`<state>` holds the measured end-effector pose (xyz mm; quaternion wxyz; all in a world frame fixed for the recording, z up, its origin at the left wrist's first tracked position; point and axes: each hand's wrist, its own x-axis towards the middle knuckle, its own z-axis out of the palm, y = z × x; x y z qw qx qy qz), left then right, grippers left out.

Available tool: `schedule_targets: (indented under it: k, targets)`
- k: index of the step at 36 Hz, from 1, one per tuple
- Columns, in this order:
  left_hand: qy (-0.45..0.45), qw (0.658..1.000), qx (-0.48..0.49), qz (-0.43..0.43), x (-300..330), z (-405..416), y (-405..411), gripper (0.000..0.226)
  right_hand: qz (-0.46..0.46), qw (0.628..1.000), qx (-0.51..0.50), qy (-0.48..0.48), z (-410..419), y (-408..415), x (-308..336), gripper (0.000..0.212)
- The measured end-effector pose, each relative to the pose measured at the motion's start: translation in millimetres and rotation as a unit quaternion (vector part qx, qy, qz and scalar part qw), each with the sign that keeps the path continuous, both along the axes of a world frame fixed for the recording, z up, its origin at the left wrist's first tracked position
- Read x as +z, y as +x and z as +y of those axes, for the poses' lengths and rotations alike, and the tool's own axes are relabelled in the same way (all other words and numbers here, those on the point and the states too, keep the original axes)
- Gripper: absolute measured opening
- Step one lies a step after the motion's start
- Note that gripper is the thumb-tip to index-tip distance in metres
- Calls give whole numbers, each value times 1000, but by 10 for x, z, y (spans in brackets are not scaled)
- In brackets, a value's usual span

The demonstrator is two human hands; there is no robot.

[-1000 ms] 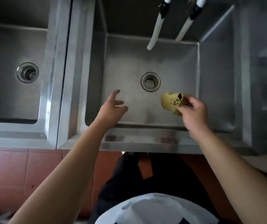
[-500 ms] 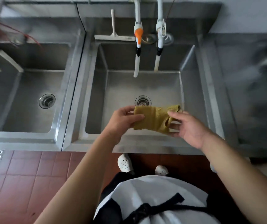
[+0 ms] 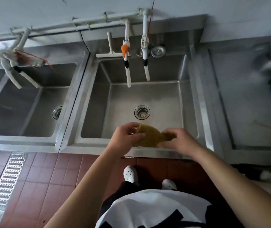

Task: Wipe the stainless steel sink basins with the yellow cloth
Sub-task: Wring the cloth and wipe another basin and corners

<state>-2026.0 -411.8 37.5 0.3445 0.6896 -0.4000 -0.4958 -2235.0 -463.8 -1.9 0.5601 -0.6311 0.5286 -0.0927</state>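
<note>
The yellow cloth (image 3: 149,137) is stretched between both hands above the front rim of the middle sink basin (image 3: 162,99). My left hand (image 3: 125,137) pinches its left end. At the cloth's right end, my right hand (image 3: 179,140) grips a bunched corner. The basin has a round drain strainer (image 3: 142,112) in its floor. A second steel basin (image 3: 24,112) lies to the left with its own drain (image 3: 57,112).
Two white hoses (image 3: 128,76) hang from taps over the middle basin. A white squeegee (image 3: 109,53) and a drain plug (image 3: 158,51) rest on the back ledge. A steel counter (image 3: 249,116) with blurred metal bowls is at right. Red floor tiles and a floor grate (image 3: 5,186) lie below.
My left hand came over and took the cloth's free end; both hands now hold it spread out. The view has pulled back and up from the basin.
</note>
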Motion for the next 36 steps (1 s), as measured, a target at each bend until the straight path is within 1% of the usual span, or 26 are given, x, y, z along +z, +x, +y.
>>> schedule_targets:
  k: [2,4,8,10,13,16,19,23,25,26,27,28,31,32,34,35,36]
  targets:
    - [12,1000,-11,0,-1,-14,-80,27,52,998,13,-32,-4,-42,-35,31]
    - [17,999,-27,4,21,-56,-135,24,63,996,-8,-57,1,-85,-35,15]
    - [23,998,-51,19,62,-211,-160,24,6,993,-60,-101,-7,-155,-76,17]
    - [49,996,-65,33,32,-309,-148,29,-16,988,-89,-127,-60,-172,-136,13]
    - [98,988,-99,59,-94,-466,-147,35,-25,982,-106,-156,-214,-150,-245,18]
    - [112,988,-94,43,-310,-677,-186,24,-21,986,-90,-137,-423,-96,-331,15]
    - [116,989,-95,15,-598,-969,-165,14,9,988,-90,-129,-662,-70,-431,12]
    - [153,975,-157,-19,-1070,-1436,-108,16,67,990,-90,-88,-1028,-123,-556,15]
    - [193,966,-173,-12,-1344,-1681,-81,14,104,988,-86,-69,-1239,-166,-620,17]
    - [215,961,-174,4,-1451,-1765,-75,15,118,987,-84,-73,-1318,-194,-639,17]
    - [240,957,-163,28,-1559,-1862,-69,18,131,984,-83,-86,-1413,-219,-673,17]
    - [267,953,-132,60,-1688,-1982,-65,19,147,980,-82,-105,-1536,-239,-722,16]
    - [322,931,2,171,-2063,-2324,-59,13,185,959,-82,-198,-1922,-278,-846,20]
    - [320,926,43,196,-2236,-2445,-51,18,198,947,-87,-236,-2055,-287,-869,22]
    - [299,927,109,201,-2499,-2668,-62,39,229,916,-89,-316,-2319,-295,-924,31]
    - [290,930,133,181,-2622,-2775,-77,49,252,901,-81,-345,-2453,-311,-961,35]
    - [282,934,151,161,-2718,-2884,-105,52,280,888,-63,-359,-2584,-338,-1013,40]
